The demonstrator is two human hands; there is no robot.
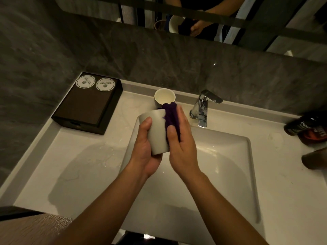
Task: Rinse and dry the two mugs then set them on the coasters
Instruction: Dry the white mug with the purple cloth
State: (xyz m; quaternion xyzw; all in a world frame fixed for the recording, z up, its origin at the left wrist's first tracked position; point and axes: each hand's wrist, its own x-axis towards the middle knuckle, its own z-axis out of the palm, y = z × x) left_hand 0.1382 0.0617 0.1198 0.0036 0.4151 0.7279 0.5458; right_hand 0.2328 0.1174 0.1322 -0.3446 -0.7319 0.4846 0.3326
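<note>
Two mugs (pixel 157 133) (pixel 164 97), two coasters (pixel 85 82) (pixel 105 84), one cloth (pixel 171 115)

Both bare forearms are extended forward and converged, the left hand (pixel 143 149) being curled, thumb up, round a mug (pixel 157 131), the right hand (pixel 182 144) held flat, fingers straight, against a cloth (pixel 170 115).

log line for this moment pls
step: drying mug | left hand: holds mug over sink | right hand: presses cloth on it | second mug: upright by tap | coasters: bare
</note>
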